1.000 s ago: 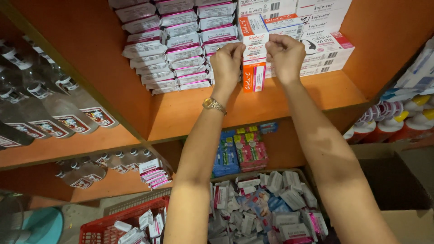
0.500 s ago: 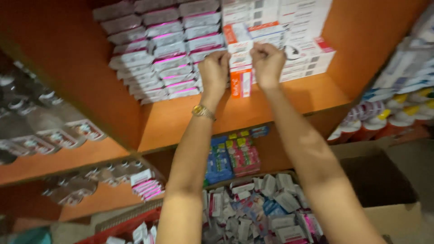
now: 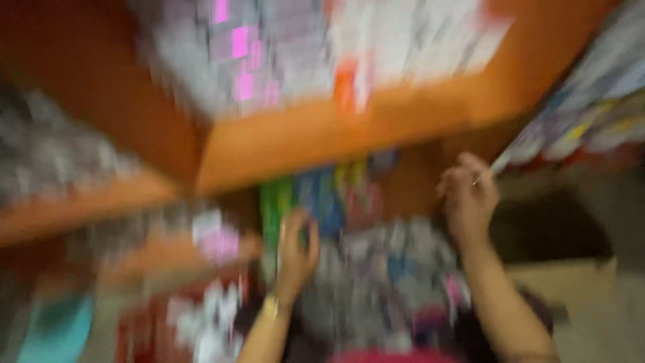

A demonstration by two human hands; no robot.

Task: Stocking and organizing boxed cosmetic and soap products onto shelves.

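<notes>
1. The orange shelving (image 3: 322, 138) fills the head view from nine o'clock to three o'clock; the picture is badly smeared, so we give only broad shapes. It is angled like a corner unit, which likely keeps stock within arm's reach on two sides.
2. On the upper shelf, at twelve o'clock, sit stacked white and pink boxes (image 3: 269, 54), packed flat on one another, seemingly to use the full height of the bay.
3. Below the shelf edge, at six o'clock, lies a loose heap of small grey and white packets (image 3: 383, 282). They look tumbled together, not stacked.
4. Just above that heap, near the centre, stand green and blue packs (image 3: 302, 198), upright and side by side, apparently so their faces show.
5. At three o'clock, a row of pale goods (image 3: 591, 114) hangs or leans on a side rack; we cannot tell which.
6. Our right hand (image 3: 469, 198) is raised at about four o'clock, fingers curled, with a thin pale sliver (image 3: 500, 161) at its fingertips. We cannot tell whether it is pinched.
7. Our left hand (image 3: 295, 252), with a gold wristwatch (image 3: 270, 307) below it, reaches to the green and blue packs at six o'clock. Its fingers are spread against them; whether it clasps one, we cannot tell.
</notes>
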